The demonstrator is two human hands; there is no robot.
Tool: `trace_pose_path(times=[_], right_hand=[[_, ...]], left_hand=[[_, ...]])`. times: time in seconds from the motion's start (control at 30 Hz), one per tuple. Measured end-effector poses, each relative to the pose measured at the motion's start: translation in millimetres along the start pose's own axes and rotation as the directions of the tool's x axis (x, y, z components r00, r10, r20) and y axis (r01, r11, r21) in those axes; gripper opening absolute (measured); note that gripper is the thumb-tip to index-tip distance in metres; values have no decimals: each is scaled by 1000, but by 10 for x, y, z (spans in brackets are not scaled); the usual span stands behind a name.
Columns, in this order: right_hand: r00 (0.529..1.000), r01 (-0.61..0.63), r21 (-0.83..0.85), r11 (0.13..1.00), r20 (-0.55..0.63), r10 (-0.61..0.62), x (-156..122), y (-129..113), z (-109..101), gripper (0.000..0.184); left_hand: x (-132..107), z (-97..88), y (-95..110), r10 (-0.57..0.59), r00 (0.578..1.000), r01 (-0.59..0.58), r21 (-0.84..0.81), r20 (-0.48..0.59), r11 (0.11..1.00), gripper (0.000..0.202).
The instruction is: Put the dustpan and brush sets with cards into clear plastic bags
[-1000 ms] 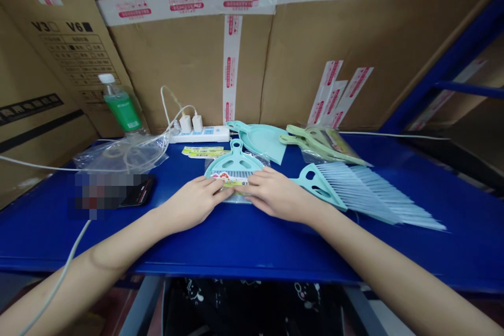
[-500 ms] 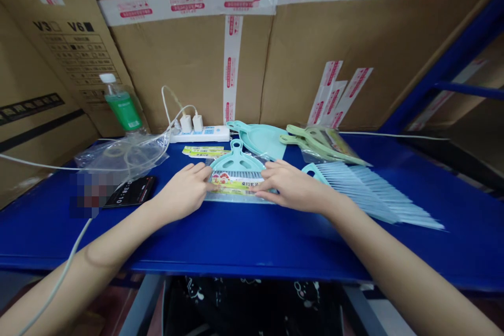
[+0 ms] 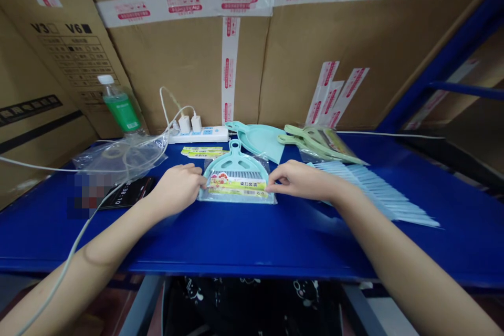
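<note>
Dustpan bag (image 3: 237, 181): handle points to the tabletop's (image 3: 252, 241) far edge.
Left hand (image 3: 176, 188): grip loose at the bag's left side, hold unclear.
Right hand (image 3: 301, 180): grip loose at the bag's right side, hold unclear.
Near edge: well apart from the bag.

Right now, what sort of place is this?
Probably a small stockroom or packing station in a warehouse. Taped cardboard cartons are stacked behind a blue steel shelf, and on it lies a labelled dustpan-and-brush set in a plastic bag.
</note>
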State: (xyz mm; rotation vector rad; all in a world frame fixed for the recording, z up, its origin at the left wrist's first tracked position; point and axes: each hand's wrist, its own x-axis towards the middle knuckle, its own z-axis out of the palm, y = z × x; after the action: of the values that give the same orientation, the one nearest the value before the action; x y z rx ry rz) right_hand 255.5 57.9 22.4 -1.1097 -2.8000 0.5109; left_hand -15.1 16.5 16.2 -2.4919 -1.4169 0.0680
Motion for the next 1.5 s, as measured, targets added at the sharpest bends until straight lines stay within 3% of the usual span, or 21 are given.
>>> trace_pose_path(times=[0.23,0.4,0.7,0.93,1.1,1.23,1.37,1.5], right_hand=[[999,-50,23,998,-17,50,76,-7,96,17],[995,-61,59,996,-76,66,74,-17,87,21],[947,-127,133,983,-277,160,66,59,102,17],[932,-183,201,962,-276,235,88,82,145,31],[925,-192,239,952,-280,257,121,93,217,41],[929,-183,313,932,-255,268,145,97,244,46],[919,-197,516,834,-198,340,164,64,228,48],[872,-224,783,581,-105,478,182,-13,182,45]], left_hand=[[-27,-6,-40,-17,998,26,-172,53,985,32],[-28,-8,19,-21,995,29,-69,101,997,28],[-25,-10,46,-56,998,56,21,2,998,32],[-17,10,35,-94,995,94,3,-38,996,30],[1,49,33,-171,985,172,-23,29,985,24],[2,80,44,-166,984,171,-74,61,983,22],[1,71,54,-158,982,171,-126,106,977,18],[8,51,58,-172,972,205,-219,160,954,11]])
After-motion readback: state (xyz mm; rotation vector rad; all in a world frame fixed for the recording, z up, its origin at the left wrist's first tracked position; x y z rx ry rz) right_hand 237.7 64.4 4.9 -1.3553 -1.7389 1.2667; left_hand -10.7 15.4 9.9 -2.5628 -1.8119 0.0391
